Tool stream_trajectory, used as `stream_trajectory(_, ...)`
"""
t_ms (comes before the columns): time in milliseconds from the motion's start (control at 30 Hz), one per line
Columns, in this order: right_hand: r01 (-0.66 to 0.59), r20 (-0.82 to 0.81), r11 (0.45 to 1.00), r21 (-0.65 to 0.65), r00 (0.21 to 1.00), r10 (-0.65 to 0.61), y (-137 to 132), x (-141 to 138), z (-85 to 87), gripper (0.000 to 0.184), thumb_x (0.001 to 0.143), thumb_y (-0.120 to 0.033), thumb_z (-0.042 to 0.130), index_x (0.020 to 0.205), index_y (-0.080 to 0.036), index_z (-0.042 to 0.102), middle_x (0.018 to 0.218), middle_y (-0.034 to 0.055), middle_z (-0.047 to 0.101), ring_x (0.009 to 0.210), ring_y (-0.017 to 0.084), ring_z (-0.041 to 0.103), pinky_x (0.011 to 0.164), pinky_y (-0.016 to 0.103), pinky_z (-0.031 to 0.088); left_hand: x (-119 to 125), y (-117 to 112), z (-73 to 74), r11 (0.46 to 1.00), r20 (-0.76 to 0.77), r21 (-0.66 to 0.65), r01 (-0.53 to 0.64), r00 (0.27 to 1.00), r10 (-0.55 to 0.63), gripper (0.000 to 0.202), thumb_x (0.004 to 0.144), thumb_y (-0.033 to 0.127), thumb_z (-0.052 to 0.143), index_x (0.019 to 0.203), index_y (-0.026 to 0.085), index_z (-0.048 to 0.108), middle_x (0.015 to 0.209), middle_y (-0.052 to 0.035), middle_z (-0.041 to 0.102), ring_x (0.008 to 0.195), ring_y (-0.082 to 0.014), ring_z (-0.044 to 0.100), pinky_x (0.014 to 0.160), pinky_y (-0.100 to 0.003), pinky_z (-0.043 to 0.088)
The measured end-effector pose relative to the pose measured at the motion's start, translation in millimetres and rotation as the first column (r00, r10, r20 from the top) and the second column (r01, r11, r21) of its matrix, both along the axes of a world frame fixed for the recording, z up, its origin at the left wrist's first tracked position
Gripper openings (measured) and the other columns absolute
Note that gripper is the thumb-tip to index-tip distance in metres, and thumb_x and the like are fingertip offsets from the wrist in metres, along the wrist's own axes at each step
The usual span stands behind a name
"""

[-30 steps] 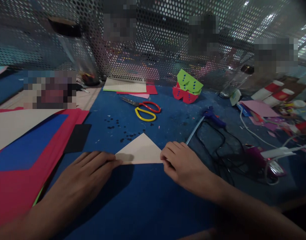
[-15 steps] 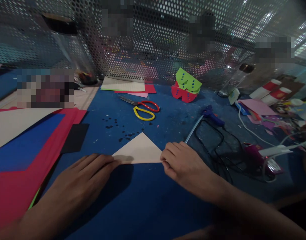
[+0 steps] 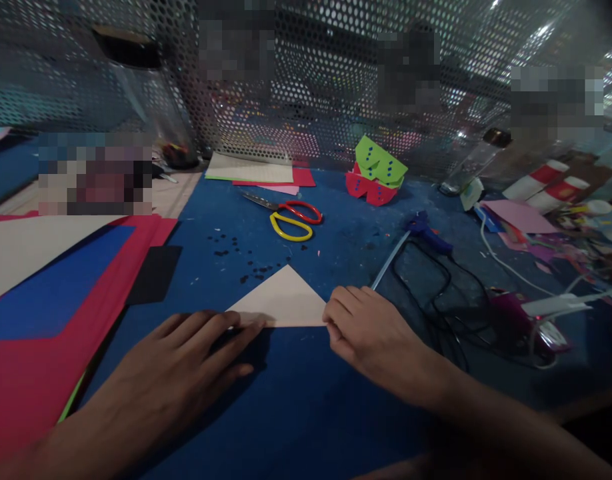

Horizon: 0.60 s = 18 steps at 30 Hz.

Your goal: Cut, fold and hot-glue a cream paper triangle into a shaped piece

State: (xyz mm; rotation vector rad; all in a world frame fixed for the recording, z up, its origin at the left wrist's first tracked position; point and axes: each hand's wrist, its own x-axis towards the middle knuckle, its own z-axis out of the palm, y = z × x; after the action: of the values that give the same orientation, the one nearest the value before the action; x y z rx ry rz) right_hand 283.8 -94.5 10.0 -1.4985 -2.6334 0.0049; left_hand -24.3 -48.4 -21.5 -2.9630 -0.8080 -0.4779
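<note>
A pale sheet of paper [image 3: 286, 297], folded into a triangle, lies on the blue table with its peak pointing away from me and its long edge towards me. My left hand [image 3: 186, 363] is at the left end of that edge, fingers stretched out, a fingertip pressing along the fold and the thumb apart from it. At the right corner, the curled fingers of my right hand [image 3: 369, 327] pinch the paper and cover its tip. Small black paper bits [image 3: 259, 272] are scattered just beyond the triangle.
Scissors [image 3: 291, 227] with red and yellow handles lie beyond the paper. A blue glue gun [image 3: 429, 233] with a black cord is to the right, near a purple device [image 3: 531, 320]. Coloured sheets [image 3: 41, 387] are stacked left. Green and red paper shapes [image 3: 379, 170] stand behind.
My left hand's fingers have spread, and one fingertip has slid right along the folded edge. My right hand keeps its hold on the right corner.
</note>
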Motion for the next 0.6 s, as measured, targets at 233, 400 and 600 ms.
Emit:
stream_trajectory(233,0.016,-0.032,0.999,-0.04,0.999,-0.017,-1.7,-2.2,-1.7,0.009,0.1,-0.011,0.055,0.1,-0.019,0.061,0.102,0.0065,0.064,0.092,0.023,0.057,0.082,0.039,0.042,0.4,-3.4,-5.9,0.999,0.029,-0.047,-0.001,1.0,0.002,0.041,0.11,0.048,0.051,0.142,0.028,0.065,0.125,-0.0053,0.077,0.103,-0.0251,0.07,0.088,-0.038,0.052)
stream_trajectory(400,0.029,-0.069,0.997,-0.068,0.997,-0.034,-4.3,-4.6,-3.6,0.014,0.102,-0.011,0.051,0.105,-0.018,0.062,0.106,0.0085,0.064,0.096,0.024,0.057,0.086,0.04,0.045,2.2,-3.5,-4.7,0.999,-0.004,-0.048,0.007,1.0,-0.008,0.045,0.111,0.051,0.047,0.148,0.029,0.061,0.129,-0.0053,0.076,0.101,-0.0252,0.069,0.087,-0.04,0.052)
stream_trajectory(600,0.028,-0.111,0.996,-0.081,0.993,-0.037,-4.1,-6.6,-9.2,0.013,0.106,-0.014,0.051,0.108,-0.017,0.064,0.108,0.0084,0.063,0.1,0.024,0.058,0.088,0.04,0.049,1.8,-2.5,-2.8,0.993,-0.035,-0.115,0.0,0.999,-0.004,0.046,0.109,0.05,0.054,0.151,0.032,0.058,0.134,-0.005,0.073,0.106,-0.0248,0.068,0.09,-0.04,0.052)
